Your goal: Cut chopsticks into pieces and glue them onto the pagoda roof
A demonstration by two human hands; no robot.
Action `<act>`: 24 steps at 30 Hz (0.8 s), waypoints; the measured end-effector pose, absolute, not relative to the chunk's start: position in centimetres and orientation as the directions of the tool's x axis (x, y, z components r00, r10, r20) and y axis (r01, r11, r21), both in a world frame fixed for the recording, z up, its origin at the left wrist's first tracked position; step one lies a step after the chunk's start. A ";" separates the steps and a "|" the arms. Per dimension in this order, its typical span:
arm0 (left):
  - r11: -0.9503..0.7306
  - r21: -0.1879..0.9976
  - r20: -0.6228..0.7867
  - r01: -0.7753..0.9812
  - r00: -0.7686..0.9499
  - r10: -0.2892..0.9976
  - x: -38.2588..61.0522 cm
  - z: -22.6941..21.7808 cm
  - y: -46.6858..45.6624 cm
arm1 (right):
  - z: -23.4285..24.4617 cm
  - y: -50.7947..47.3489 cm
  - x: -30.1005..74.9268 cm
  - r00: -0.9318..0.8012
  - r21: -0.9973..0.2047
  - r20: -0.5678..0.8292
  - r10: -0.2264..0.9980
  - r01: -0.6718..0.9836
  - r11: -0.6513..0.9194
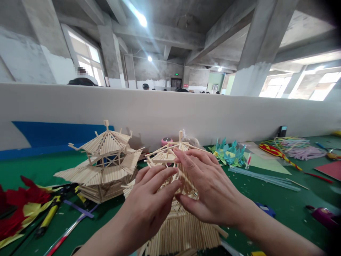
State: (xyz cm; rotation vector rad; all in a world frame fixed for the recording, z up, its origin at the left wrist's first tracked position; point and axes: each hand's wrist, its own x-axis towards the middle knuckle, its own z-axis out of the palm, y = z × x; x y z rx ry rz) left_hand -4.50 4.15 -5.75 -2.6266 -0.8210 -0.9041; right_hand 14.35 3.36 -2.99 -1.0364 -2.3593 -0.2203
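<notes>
Directly before me stands a pagoda model (189,227) built of thin pale wooden sticks, its lower roof densely covered and its upper roof partly open framing. My right hand (210,181) reaches over the upper roof's right side, fingers bent over the sticks and thumb lower down. On the other side, my left hand (154,199) has its fingers curled, with index finger and thumb close together at the upper storey. Whatever lies between those fingertips is too small to make out. A second stick pagoda (106,167), with covered roofs, is at the left.
Red and yellow fabric (21,206), a yellow-and-black tool (49,215) and purple strips (78,209) lie left. Rightward are blue folded-paper pieces (229,153), pale strips (263,177) and a purple tool (325,217). A white partition (213,110) borders the green table.
</notes>
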 end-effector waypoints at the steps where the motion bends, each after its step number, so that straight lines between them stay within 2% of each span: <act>1: -0.813 -0.047 0.626 0.581 0.651 0.429 -4.5 -5.7 4.2 | -3.0 3.4 14.4 -0.554 -0.066 0.546 0.629 0.720 0.691; 15: -0.826 -0.036 0.629 0.562 0.655 0.419 -4.6 -5.7 4.1 | -3.1 3.3 14.3 -0.553 -0.064 0.549 0.626 0.719 0.692; 24: -0.828 0.028 0.677 0.560 0.599 0.427 -4.1 -5.9 3.9 | -3.2 3.5 14.3 -0.557 -0.051 0.561 0.612 0.715 0.698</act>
